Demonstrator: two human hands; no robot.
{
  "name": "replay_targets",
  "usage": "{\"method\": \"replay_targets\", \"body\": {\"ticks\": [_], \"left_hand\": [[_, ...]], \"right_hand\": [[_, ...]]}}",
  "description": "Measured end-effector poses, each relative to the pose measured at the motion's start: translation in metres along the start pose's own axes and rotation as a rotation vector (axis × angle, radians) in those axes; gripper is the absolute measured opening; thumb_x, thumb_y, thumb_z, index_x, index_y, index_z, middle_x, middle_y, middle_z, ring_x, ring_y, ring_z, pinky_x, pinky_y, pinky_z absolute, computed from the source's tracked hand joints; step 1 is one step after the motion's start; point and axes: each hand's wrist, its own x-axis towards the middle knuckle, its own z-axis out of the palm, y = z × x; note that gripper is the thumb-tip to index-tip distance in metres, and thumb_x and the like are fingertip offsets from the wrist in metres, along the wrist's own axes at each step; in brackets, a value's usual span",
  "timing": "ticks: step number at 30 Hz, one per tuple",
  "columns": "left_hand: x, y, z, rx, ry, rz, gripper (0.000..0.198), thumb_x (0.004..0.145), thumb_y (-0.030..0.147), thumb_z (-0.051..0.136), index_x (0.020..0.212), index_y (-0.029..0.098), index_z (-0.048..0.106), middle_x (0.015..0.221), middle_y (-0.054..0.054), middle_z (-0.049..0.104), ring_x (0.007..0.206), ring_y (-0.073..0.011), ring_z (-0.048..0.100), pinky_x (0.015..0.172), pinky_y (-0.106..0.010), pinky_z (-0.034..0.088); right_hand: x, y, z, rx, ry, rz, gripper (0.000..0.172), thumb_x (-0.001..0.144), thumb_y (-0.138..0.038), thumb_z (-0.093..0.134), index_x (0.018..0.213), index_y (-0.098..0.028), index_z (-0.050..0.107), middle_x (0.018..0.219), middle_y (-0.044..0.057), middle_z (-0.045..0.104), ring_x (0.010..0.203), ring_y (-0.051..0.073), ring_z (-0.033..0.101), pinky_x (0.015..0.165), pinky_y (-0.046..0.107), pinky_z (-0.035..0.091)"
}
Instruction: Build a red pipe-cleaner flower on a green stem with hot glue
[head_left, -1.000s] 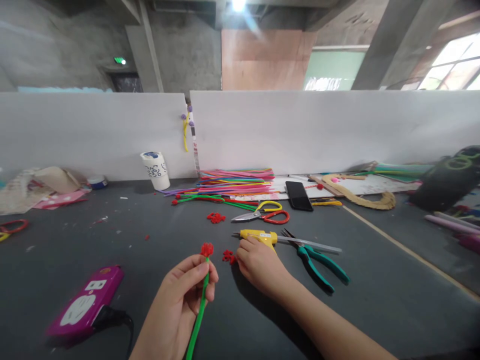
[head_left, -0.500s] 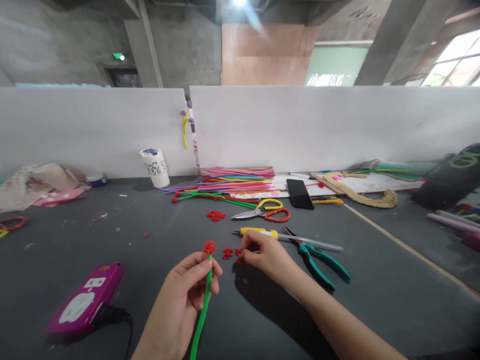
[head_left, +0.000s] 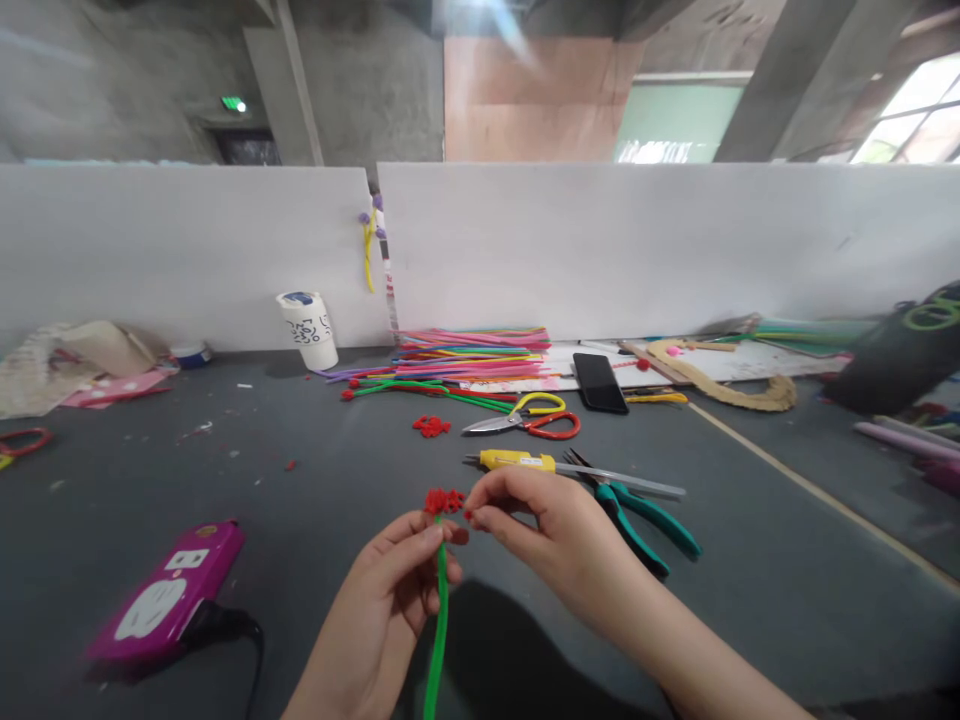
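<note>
My left hand (head_left: 394, 585) is closed round the upper end of a green pipe cleaner stem (head_left: 439, 630), which hangs down toward me. A bunched red tip (head_left: 435, 500) crowns the stem. My right hand (head_left: 532, 515) pinches a small red piece (head_left: 469, 515) between thumb and forefinger, just right of that tip. Some loose red pieces (head_left: 455, 500) show between the hands, partly hidden by the fingers. Farther back lies another little pile of red pieces (head_left: 431, 427).
Behind my hands lie a yellow glue gun (head_left: 517, 461), scissors (head_left: 521, 420) and teal-handled pliers (head_left: 645, 525). Pipe cleaners (head_left: 472, 355), a phone (head_left: 600, 382) and a white cup (head_left: 309, 335) stand or lie along the white partition. A purple device (head_left: 172, 590) with a cable is at left.
My right hand has lifted from the loose red pieces and come left, near the stem's tip, with a red piece pinched. The left hand has shifted slightly right with the stem.
</note>
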Motion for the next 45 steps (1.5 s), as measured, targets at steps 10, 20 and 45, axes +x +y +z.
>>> {"method": "replay_targets", "body": {"ticks": [10,20,45], "left_hand": [[-0.009,-0.002,0.008,-0.037,-0.115,-0.113,0.006,0.066,0.013,0.079,0.071,0.016,0.077,0.068,-0.002,0.072,0.051,-0.0064,0.06,0.051,-0.013,0.05],[-0.01,-0.002,0.006,-0.052,-0.132,-0.151,0.007,0.067,0.012,0.078,0.071,0.016,0.076,0.059,0.0,0.066,0.049,-0.0069,0.058,0.046,-0.013,0.048],[-0.012,0.002,0.006,-0.02,-0.138,-0.119,0.004,0.071,0.01,0.072,0.071,0.014,0.072,0.069,-0.001,0.067,0.051,-0.0059,0.055,0.052,-0.015,0.048]], "right_hand": [[-0.008,-0.005,-0.001,-0.259,0.02,-0.327,0.012,0.089,-0.011,0.053,0.08,-0.017,0.059,0.08,0.003,0.064,0.075,0.015,0.057,0.068,0.025,0.043],[-0.01,-0.004,0.003,-0.399,0.007,-0.396,0.016,0.093,-0.013,0.048,0.08,-0.017,0.057,0.079,0.005,0.062,0.074,0.017,0.056,0.067,0.029,0.044],[-0.013,-0.007,0.004,-0.473,0.087,-0.5,0.025,0.096,-0.016,0.043,0.077,-0.017,0.058,0.077,0.005,0.062,0.071,0.017,0.052,0.067,0.031,0.044]]}}
